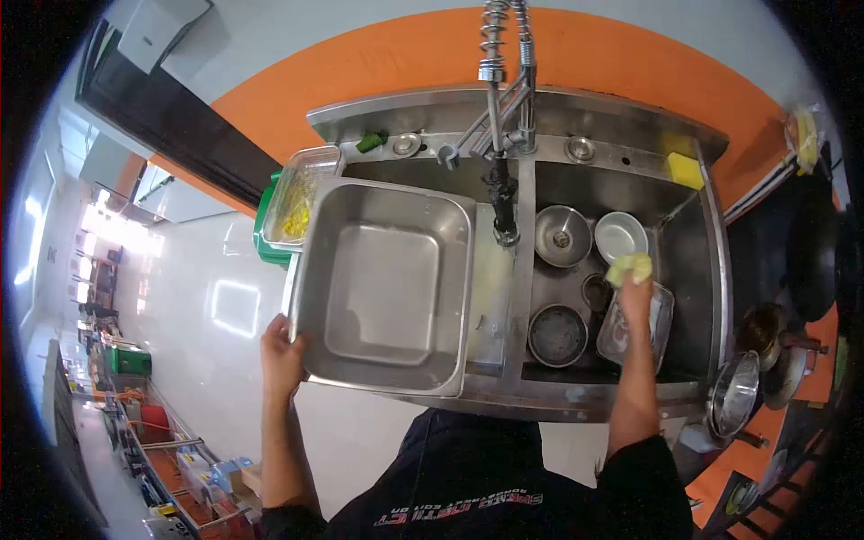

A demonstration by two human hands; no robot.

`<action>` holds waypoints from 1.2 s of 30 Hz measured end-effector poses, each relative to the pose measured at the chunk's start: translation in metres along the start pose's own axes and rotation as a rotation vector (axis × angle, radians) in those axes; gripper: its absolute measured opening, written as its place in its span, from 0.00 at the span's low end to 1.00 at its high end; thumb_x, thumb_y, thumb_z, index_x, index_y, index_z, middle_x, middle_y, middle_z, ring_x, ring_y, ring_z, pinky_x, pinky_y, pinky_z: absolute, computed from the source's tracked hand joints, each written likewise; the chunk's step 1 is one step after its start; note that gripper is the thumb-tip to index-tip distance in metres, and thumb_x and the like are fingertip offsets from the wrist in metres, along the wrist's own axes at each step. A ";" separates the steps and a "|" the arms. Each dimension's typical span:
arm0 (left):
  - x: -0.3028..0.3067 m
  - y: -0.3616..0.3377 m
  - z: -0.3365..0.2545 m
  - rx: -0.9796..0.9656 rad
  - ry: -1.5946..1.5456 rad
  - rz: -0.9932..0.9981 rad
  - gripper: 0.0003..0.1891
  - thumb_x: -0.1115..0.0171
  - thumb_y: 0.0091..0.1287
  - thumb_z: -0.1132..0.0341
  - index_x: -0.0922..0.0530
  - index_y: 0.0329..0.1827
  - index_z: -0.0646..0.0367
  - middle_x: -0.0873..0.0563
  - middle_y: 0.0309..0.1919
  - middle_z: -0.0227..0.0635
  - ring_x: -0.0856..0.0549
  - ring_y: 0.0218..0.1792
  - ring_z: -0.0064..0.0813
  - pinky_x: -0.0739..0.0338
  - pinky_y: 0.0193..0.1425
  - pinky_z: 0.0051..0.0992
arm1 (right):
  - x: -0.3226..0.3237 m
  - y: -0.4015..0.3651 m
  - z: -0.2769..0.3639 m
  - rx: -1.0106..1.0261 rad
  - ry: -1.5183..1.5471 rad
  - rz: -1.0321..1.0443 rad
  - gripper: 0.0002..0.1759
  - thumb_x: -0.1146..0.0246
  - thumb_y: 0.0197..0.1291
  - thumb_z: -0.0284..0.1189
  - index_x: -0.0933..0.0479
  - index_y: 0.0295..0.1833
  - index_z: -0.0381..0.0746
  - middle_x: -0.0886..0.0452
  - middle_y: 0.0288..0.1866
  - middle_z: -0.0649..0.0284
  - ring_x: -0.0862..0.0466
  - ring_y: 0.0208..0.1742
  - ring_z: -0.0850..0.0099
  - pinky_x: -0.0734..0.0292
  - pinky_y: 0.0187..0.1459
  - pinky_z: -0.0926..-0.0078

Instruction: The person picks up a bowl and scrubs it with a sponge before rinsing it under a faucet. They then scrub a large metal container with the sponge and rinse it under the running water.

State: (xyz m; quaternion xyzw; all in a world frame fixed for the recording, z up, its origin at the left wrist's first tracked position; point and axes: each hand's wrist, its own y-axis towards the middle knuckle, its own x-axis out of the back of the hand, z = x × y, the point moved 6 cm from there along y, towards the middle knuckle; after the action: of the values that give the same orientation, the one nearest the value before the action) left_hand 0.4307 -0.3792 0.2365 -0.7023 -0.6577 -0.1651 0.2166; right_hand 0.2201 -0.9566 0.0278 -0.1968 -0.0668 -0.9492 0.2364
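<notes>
Orange wall backs a steel sink (540, 400) with two basins, seen from above; a pale floor runs off to the left. At far left a green crate (265, 236) stands against the sink's side, with a shallow tray (301, 198) of yellow scraps resting over it. The left hand (281, 355) grips the near-left corner of a big square pan (387, 283), fingers curled over its rim. The pan sits tilted over the left basin, its inside bare and facing up. A green scrap (371, 140) lies on the back ledge. The faucet (501, 117) hangs between the basins, its spray head just past the pan's right edge.

In the right basin lie a steel bowl (562, 236), a white bowl (621, 236), a small cup (597, 290) and a round dish (558, 335). The right hand (636, 297) is closed around a yellow pad (628, 267), held over a flat container (666, 315) by the basin's right wall. The two hands are well apart. A yellow sponge (686, 169) sits on the back-right ledge. A strainer (733, 391) stands on the counter at right.
</notes>
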 end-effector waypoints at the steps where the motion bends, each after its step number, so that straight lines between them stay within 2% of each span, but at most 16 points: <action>1: -0.003 0.007 0.012 -0.011 -0.007 0.041 0.05 0.42 0.58 0.77 0.30 0.29 0.61 0.23 0.22 0.31 0.32 0.13 0.16 0.43 0.11 0.22 | -0.020 -0.012 -0.004 -0.039 0.116 0.042 0.18 0.43 0.67 0.28 0.28 0.59 0.31 0.18 0.50 0.49 0.17 0.51 0.61 0.23 0.51 0.62; 4: -0.018 0.030 0.038 -0.068 -0.065 0.179 0.06 0.42 0.55 0.79 0.30 0.28 0.59 0.22 0.24 0.28 0.28 0.24 0.15 0.36 0.26 0.22 | -0.053 -0.088 0.135 0.575 0.017 0.164 0.26 0.41 0.60 0.19 0.33 0.65 0.33 0.22 0.56 0.50 0.21 0.57 0.56 0.28 0.61 0.64; 7: -0.043 0.046 0.046 -0.116 -0.005 0.356 0.08 0.42 0.52 0.81 0.30 0.27 0.57 0.24 0.25 0.25 0.29 0.27 0.15 0.35 0.31 0.21 | -0.080 -0.123 0.219 0.587 0.096 0.364 0.30 0.41 0.44 0.10 0.28 0.58 0.35 0.21 0.52 0.52 0.20 0.54 0.57 0.27 0.57 0.64; 12: -0.086 0.069 0.064 -0.108 -0.224 0.536 0.11 0.42 0.52 0.82 0.32 0.30 0.56 0.23 0.24 0.26 0.29 0.25 0.15 0.39 0.27 0.21 | -0.137 -0.132 0.229 0.803 -0.226 0.483 0.28 0.40 0.48 0.14 0.27 0.58 0.37 0.22 0.54 0.47 0.21 0.55 0.48 0.27 0.56 0.57; 13: -0.091 0.074 0.074 -0.086 -0.233 0.540 0.11 0.42 0.52 0.82 0.32 0.31 0.56 0.23 0.24 0.27 0.29 0.24 0.16 0.40 0.26 0.21 | -0.152 -0.130 0.227 0.795 -0.247 0.473 0.28 0.40 0.48 0.14 0.27 0.58 0.37 0.22 0.54 0.47 0.21 0.55 0.48 0.27 0.56 0.57; 15: -0.094 0.075 0.081 -0.070 -0.243 0.556 0.12 0.42 0.52 0.82 0.31 0.33 0.55 0.23 0.24 0.27 0.28 0.23 0.17 0.39 0.24 0.22 | -0.188 -0.105 0.194 0.250 -0.299 0.386 0.27 0.40 0.52 0.20 0.30 0.61 0.38 0.23 0.57 0.45 0.22 0.57 0.47 0.27 0.56 0.55; 17: -0.091 0.067 0.072 -0.023 -0.356 0.572 0.13 0.42 0.52 0.82 0.30 0.34 0.54 0.22 0.24 0.27 0.26 0.24 0.17 0.36 0.26 0.21 | -0.235 -0.096 0.164 0.322 -0.401 0.336 0.27 0.41 0.57 0.25 0.34 0.64 0.38 0.23 0.58 0.43 0.20 0.55 0.45 0.23 0.51 0.51; 19: -0.093 0.071 0.086 -0.095 -0.434 0.575 0.14 0.44 0.52 0.84 0.30 0.36 0.54 0.21 0.25 0.28 0.24 0.26 0.18 0.32 0.29 0.21 | -0.265 -0.116 0.171 -0.014 -0.005 0.388 0.28 0.39 0.60 0.29 0.37 0.65 0.38 0.20 0.54 0.48 0.17 0.51 0.50 0.18 0.42 0.56; 22: -0.098 0.064 0.089 -0.049 -0.569 0.628 0.15 0.45 0.51 0.85 0.30 0.37 0.55 0.19 0.27 0.29 0.22 0.28 0.20 0.30 0.31 0.21 | -0.294 -0.148 0.197 -0.211 0.332 0.427 0.30 0.40 0.64 0.40 0.39 0.66 0.39 0.20 0.52 0.53 0.17 0.46 0.56 0.18 0.34 0.63; 25: -0.128 0.050 0.109 0.136 -0.703 0.759 0.17 0.45 0.52 0.85 0.30 0.42 0.54 0.19 0.28 0.30 0.22 0.28 0.21 0.29 0.32 0.21 | -0.320 -0.157 0.197 -0.447 0.666 0.633 0.30 0.45 0.67 0.49 0.43 0.67 0.47 0.24 0.57 0.60 0.20 0.52 0.64 0.21 0.41 0.55; 26: -0.135 0.039 0.103 0.176 -0.779 0.755 0.18 0.45 0.53 0.85 0.31 0.43 0.53 0.20 0.28 0.30 0.22 0.26 0.20 0.30 0.29 0.22 | -0.332 -0.138 0.165 -0.387 0.484 0.358 0.33 0.49 0.68 0.53 0.43 0.66 0.41 0.24 0.57 0.51 0.21 0.54 0.55 0.23 0.47 0.53; 27: -0.144 0.031 0.102 0.174 -0.780 0.766 0.18 0.45 0.53 0.85 0.31 0.43 0.53 0.20 0.28 0.30 0.22 0.26 0.20 0.30 0.29 0.22 | -0.330 -0.143 0.160 -0.385 0.484 0.347 0.33 0.49 0.68 0.53 0.43 0.66 0.41 0.24 0.57 0.51 0.21 0.54 0.55 0.23 0.47 0.53; 29: -0.171 0.025 0.112 0.200 -0.820 0.806 0.17 0.45 0.53 0.85 0.31 0.41 0.53 0.19 0.29 0.31 0.22 0.27 0.20 0.29 0.30 0.22 | -0.311 -0.163 0.160 -0.069 -0.178 0.167 0.34 0.50 0.68 0.51 0.43 0.63 0.33 0.25 0.56 0.40 0.22 0.55 0.47 0.26 0.53 0.52; 31: -0.198 0.019 0.121 0.186 -0.786 0.852 0.17 0.45 0.56 0.83 0.28 0.46 0.54 0.18 0.33 0.33 0.20 0.30 0.23 0.26 0.33 0.24 | -0.290 -0.208 0.193 0.152 -0.510 0.598 0.31 0.52 0.70 0.45 0.44 0.64 0.30 0.32 0.60 0.30 0.26 0.60 0.46 0.29 0.57 0.51; 34: -0.207 0.005 0.113 0.205 -0.870 0.763 0.19 0.45 0.61 0.78 0.26 0.57 0.59 0.17 0.40 0.34 0.17 0.37 0.26 0.22 0.39 0.27 | -0.278 -0.238 0.162 0.033 -0.377 0.595 0.29 0.49 0.69 0.38 0.45 0.66 0.28 0.30 0.58 0.31 0.22 0.55 0.47 0.26 0.53 0.52; 36: -0.209 -0.004 0.112 0.186 -0.762 0.830 0.19 0.45 0.61 0.78 0.26 0.56 0.59 0.17 0.41 0.34 0.18 0.39 0.26 0.22 0.42 0.27 | -0.275 -0.251 0.147 -0.134 -0.383 0.907 0.29 0.46 0.67 0.34 0.44 0.66 0.28 0.25 0.52 0.34 0.19 0.50 0.48 0.24 0.50 0.54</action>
State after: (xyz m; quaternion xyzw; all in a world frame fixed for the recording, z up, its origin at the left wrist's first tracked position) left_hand 0.4036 -0.4987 0.0340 -0.8897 -0.3702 0.2574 0.0717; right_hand 0.3737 -0.5875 0.0423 -0.3917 0.0445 -0.6997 0.5958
